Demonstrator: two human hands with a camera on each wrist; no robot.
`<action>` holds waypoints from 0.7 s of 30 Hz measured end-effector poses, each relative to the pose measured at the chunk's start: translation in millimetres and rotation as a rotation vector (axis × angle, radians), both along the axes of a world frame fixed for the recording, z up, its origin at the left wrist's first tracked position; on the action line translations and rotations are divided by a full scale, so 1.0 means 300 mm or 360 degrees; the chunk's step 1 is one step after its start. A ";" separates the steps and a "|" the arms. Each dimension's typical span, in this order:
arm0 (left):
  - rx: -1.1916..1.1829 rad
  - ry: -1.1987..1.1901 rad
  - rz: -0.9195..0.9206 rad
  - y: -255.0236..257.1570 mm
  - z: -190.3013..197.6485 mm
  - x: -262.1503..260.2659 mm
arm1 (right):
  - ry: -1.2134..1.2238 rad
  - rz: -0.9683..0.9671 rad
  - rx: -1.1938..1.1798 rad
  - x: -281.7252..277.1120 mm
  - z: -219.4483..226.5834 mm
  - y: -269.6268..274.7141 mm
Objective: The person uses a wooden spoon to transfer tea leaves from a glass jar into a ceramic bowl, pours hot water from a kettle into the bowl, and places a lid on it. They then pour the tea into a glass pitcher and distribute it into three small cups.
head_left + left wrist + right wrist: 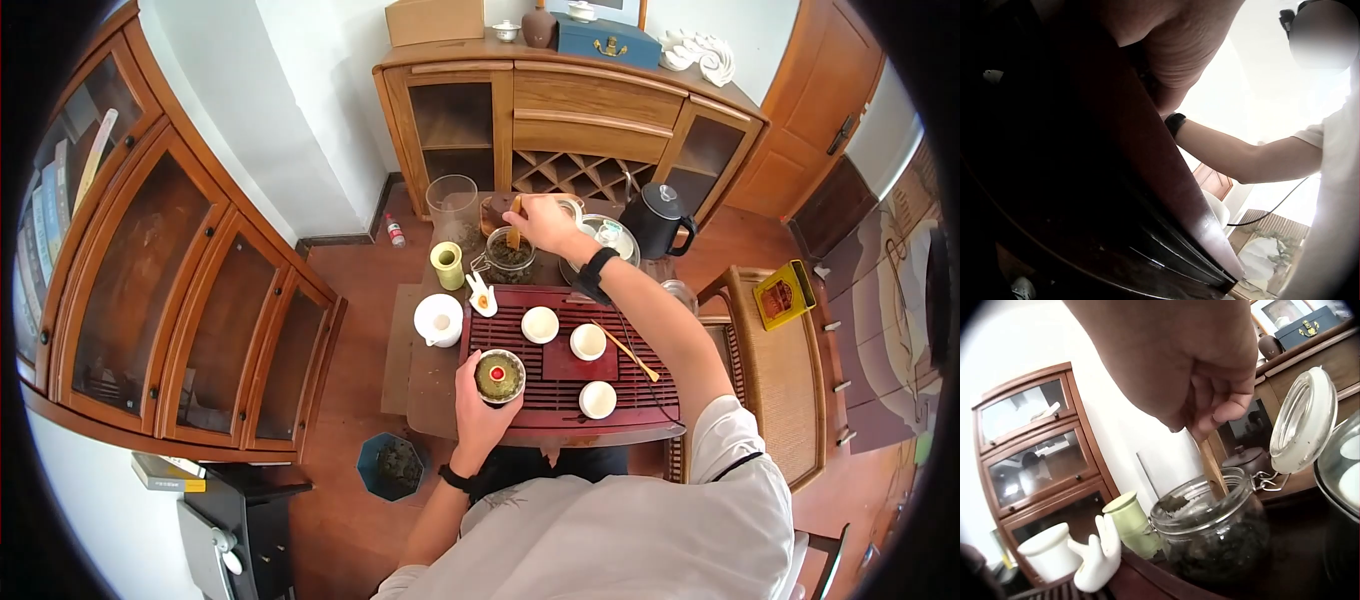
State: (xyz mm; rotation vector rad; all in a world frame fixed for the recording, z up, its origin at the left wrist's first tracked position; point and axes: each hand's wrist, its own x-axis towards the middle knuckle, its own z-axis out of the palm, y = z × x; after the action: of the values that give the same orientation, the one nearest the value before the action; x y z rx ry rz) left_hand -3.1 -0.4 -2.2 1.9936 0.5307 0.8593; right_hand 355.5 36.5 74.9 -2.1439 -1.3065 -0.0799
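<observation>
My right hand [545,225] pinches the upper end of a wooden tea scoop [1212,469]. The scoop's lower end dips into a glass clip-top jar [1210,522] of dark tea leaves, whose lid [1305,422] hangs open. In my left hand [482,418] is a small round bowl [518,358] with a pale rim, gripped at its side over the front left of the dark red slatted tea tray [545,405]. An olive-green disc with a red centre [497,374] fills the bowl's top. The left wrist view is mostly dark and does not show the bowl.
White cups [540,324] and a thin wooden stick [627,352] lie on the tray. Around it stand a white pitcher [438,318], a green vase [447,266], a white hand figurine [482,297] and a black kettle [658,222]. A blue bin [372,465] sits on the floor.
</observation>
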 end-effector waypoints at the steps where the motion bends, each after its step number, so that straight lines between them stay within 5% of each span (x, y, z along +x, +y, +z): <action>1: -0.0003 0.0000 -0.0008 0.001 -0.001 0.000 | 0.0007 0.0000 -0.0050 -0.007 -0.008 -0.004; 9: -0.0024 -0.0045 0.0054 -0.004 0.021 0.010 | 0.0170 0.0160 -0.0219 -0.029 0.010 -0.010; 21: -0.0070 -0.0047 0.0060 0.071 0.044 0.104 | 0.0185 -0.0063 -0.0072 0.022 -0.001 -0.006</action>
State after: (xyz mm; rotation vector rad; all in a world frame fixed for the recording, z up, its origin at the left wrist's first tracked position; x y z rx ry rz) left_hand 28.1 20.8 10.9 1.9339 0.5675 0.8914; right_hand 362.1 34.8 74.7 -2.1784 -1.2099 0.0578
